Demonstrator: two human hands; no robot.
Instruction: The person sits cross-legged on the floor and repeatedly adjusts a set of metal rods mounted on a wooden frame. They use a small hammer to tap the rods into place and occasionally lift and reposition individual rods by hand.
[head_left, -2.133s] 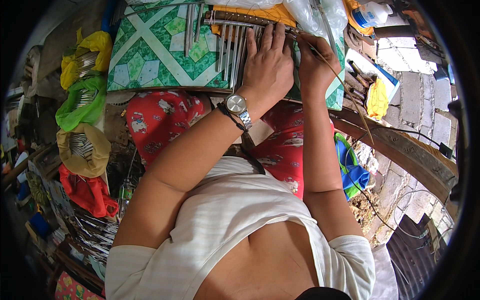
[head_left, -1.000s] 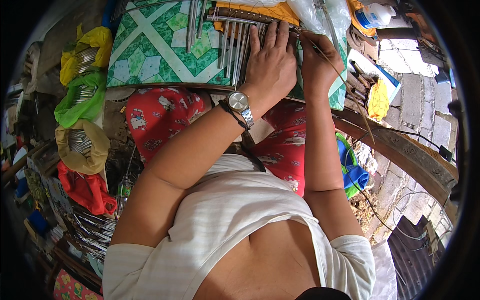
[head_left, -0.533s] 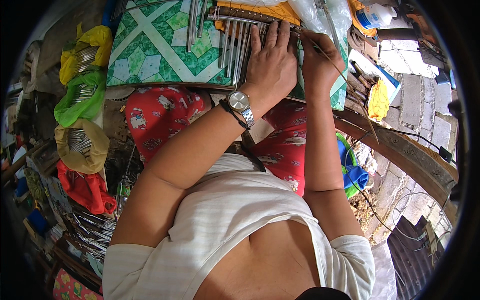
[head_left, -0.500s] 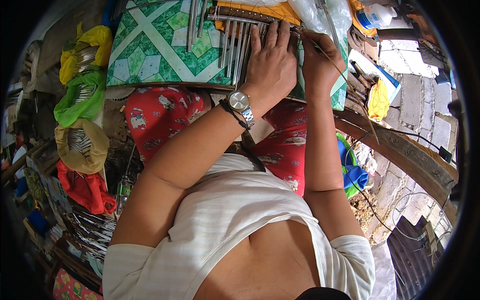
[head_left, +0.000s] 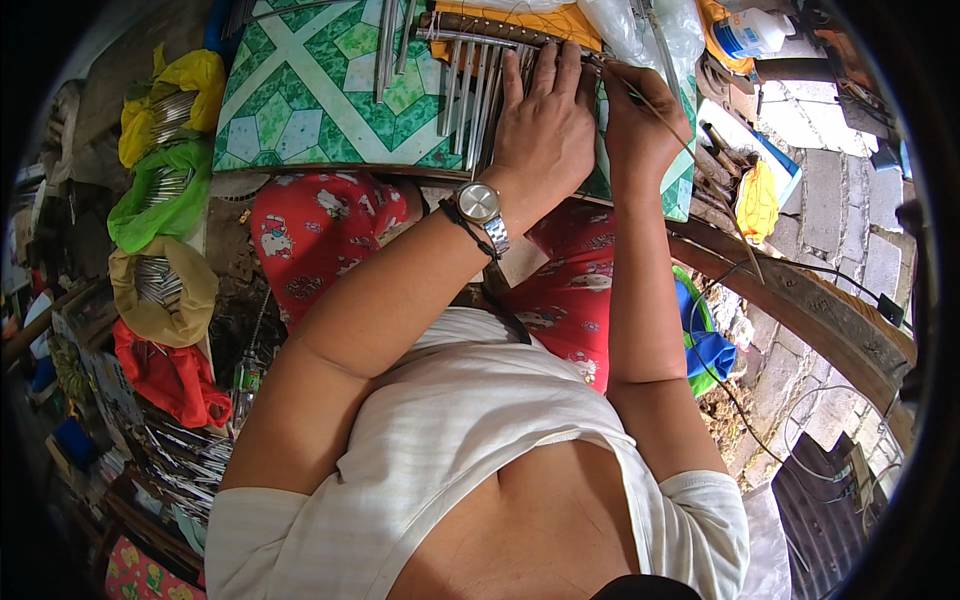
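Note:
A dark wooden bar (head_left: pixel 470 25) with a row of small studs and fine threads lies at the table's far side. Thin silver metal tubes (head_left: pixel 466 95) hang from it side by side, like a bar chime. My left hand (head_left: pixel 545 125) lies flat over the tubes, fingers stretched toward the bar and slightly apart. Close beside it, at the bar's right end, my right hand (head_left: pixel 645 125) is closed, pinching a long thin brown stick (head_left: pixel 715 190) that slants down to the right past the table edge. The pinched tip and the bar end are partly hidden by my fingers.
Beneath lies a green-and-white patterned tabletop (head_left: pixel 290 110) with loose tubes (head_left: pixel 388 50). Yellow (head_left: pixel 205 85), green (head_left: pixel 130 220), tan (head_left: pixel 205 265) and red (head_left: pixel 180 390) bags of metal pieces line the left. A white bottle (head_left: pixel 755 32) and curved wooden beam (head_left: pixel 810 300) are at right.
The stick's lower end has shifted slightly to the right, and its angle in my right hand differs a little. My left hand stays in place on the tubes.

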